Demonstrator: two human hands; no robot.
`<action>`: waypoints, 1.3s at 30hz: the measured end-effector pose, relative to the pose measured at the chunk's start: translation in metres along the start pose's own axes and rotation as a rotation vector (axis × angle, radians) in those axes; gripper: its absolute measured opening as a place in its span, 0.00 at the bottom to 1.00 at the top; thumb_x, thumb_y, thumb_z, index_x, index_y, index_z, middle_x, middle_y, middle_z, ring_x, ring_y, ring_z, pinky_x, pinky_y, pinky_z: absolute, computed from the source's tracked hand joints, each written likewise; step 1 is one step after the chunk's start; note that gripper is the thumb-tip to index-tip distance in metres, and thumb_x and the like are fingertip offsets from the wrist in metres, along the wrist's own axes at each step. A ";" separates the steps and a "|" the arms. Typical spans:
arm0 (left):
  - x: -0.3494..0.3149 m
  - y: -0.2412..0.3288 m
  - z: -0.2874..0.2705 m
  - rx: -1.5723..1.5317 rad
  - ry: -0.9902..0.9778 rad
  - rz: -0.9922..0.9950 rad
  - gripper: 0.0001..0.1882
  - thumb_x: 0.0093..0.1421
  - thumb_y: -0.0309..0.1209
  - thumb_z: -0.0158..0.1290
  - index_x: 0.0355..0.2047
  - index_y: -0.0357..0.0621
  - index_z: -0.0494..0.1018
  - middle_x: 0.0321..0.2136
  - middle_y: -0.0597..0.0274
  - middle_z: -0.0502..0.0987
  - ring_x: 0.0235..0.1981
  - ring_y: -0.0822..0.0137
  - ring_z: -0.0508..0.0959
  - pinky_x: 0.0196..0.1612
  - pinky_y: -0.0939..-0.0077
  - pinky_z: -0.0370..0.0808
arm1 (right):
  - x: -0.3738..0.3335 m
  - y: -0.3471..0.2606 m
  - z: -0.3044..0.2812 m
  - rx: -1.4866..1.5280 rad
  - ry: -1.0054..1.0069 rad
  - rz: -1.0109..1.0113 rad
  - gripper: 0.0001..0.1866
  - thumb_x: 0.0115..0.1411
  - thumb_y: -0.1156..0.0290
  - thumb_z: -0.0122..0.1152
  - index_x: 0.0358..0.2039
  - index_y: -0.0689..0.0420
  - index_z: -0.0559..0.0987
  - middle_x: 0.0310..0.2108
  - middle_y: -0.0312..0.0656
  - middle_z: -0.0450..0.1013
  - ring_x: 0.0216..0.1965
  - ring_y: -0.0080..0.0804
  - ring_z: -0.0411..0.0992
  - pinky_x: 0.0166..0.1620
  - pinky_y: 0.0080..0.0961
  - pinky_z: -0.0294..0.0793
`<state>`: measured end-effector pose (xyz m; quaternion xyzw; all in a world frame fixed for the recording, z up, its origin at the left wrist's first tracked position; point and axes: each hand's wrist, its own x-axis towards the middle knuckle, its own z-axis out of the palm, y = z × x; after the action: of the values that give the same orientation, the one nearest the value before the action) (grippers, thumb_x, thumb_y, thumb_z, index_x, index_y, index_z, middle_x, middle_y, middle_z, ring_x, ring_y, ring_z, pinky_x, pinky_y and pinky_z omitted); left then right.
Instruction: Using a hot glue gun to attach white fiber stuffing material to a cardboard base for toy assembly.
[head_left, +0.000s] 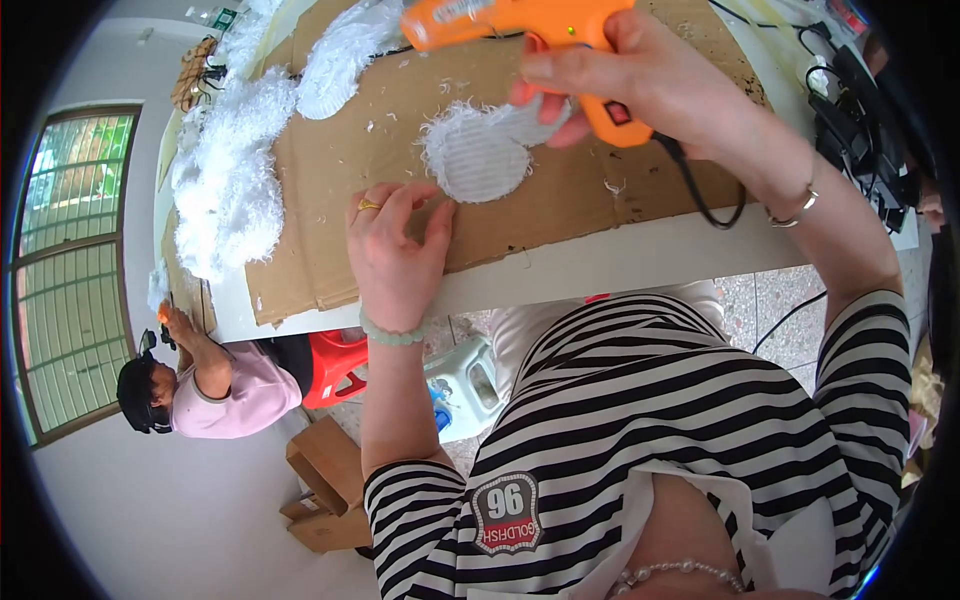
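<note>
— Pearl necklace point(690, 568) and black-and-white striped top point(650, 390) fill the foreground of the head view, above a cardboard sheet point(340, 210) on a white table point(600, 250). Which way does the orange glue gun point(540, 22) point?

— Its front end faces left, the long barrel running nearly crosswise and partly cropped at the top. Its handle slants back toward the striped top, with a red switch point(618, 112) low on it and a black cord point(690, 183) curving from its base.

— Where is it held?

— Over the cardboard sheet, in the right hand point(640, 80), fingers wrapped around the handle. That arm bends at the elbow, its forearm point(770, 150) angling up and inward.

— And the left hand point(400, 225)?

— Back of the hand up at the sheet's near edge, fingers loosely bent, a narrow gap beside the thumb. Whether they pinch the nearer fringed white piece point(475, 155), I cannot tell.

— The count?

— One glue gun; two fringed pieces, the nearer slanting up to the right, the farther one point(345, 65) upper left; one fluffy white heap point(230, 190); one ring point(370, 204); two bracelets, beaded point(393, 335) and metal point(795, 210); one co-worker point(235, 390) in pink at left.
</note>
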<state>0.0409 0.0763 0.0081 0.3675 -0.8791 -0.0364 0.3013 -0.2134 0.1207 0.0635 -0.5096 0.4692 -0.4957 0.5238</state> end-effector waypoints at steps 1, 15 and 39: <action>-0.002 -0.001 -0.001 -0.002 -0.001 -0.003 0.10 0.41 0.22 0.62 0.27 0.43 0.75 0.23 0.60 0.75 0.28 0.59 0.73 0.36 0.66 0.68 | -0.004 0.000 -0.004 -0.001 -0.001 0.003 0.15 0.60 0.61 0.57 0.39 0.59 0.73 0.35 0.40 0.74 0.32 0.21 0.72 0.35 0.22 0.78; 0.000 0.000 0.006 -0.038 -0.013 -0.046 0.07 0.43 0.23 0.61 0.25 0.42 0.75 0.23 0.60 0.76 0.26 0.59 0.72 0.35 0.68 0.67 | -0.001 0.018 -0.004 -0.432 -0.287 0.273 0.20 0.57 0.52 0.60 0.30 0.60 0.76 0.22 0.33 0.71 0.21 0.20 0.67 0.26 0.18 0.66; 0.008 -0.001 0.010 -0.046 0.017 -0.036 0.06 0.43 0.24 0.62 0.23 0.41 0.75 0.22 0.59 0.75 0.25 0.58 0.72 0.33 0.67 0.68 | -0.001 0.013 -0.002 -0.561 -0.308 0.346 0.22 0.58 0.53 0.57 0.27 0.63 0.76 0.18 0.35 0.69 0.19 0.23 0.67 0.24 0.21 0.67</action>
<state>0.0313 0.0685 0.0036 0.3764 -0.8688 -0.0588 0.3163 -0.2147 0.1214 0.0503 -0.6151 0.5820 -0.1691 0.5042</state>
